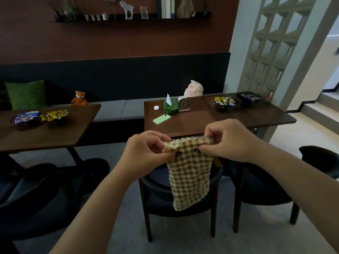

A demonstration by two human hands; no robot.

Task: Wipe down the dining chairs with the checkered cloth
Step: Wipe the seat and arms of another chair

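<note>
Cloth: checkered cloth (189,177) is held up in the air by its top edge, with the rest hanging down loosely in front of the nearest dining chair.
Purpose of the hold: the top edge is stretched between both hands, probably so the cloth can be spread or folded before any wiping is begun.
Left hand: the left hand (146,149) is closed in a pinch on the left end of the cloth's top edge, fingers curled over it and thumb beneath.
Right hand: the right hand (231,139) is closed in a matching pinch on the right end of the same edge; nothing else is held.
Nearest chair: a dark dining chair (156,191) stands directly behind and below the cloth, pushed toward the tabletop; it is not touched by the cloth.
Other chairs: a second chair (260,187) stands to the right of the cloth, and a further one (36,195) to its left.
Tabletop: a dark wooden tabletop (192,123) lies just beyond the cloth, carrying a green phone (161,119) and a tissue box (171,107).
Progress: wiping seems not yet started.
</note>
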